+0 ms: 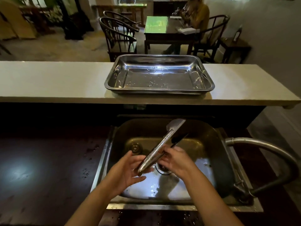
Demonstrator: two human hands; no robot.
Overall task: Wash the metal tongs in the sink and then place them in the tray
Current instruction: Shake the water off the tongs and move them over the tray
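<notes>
Metal tongs (160, 146) above sink (205, 132), slanted, tips toward far right. Left hand (128, 170) grip: thumb and fingers around hinge end. Right hand (176, 160) grip: fingers curled on tongs' middle. Tray (159, 92) on pale bench (48, 79) beyond sink, droplets inside.

We look out from a restaurant or teahouse wash-up spot: a steel sink (210, 141) below a pale serving counter (48, 79), with dark wooden dining tables (169, 32) and chairs (117, 35) beyond.

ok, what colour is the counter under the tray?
Off-white counter, clearest in the head view.
</notes>
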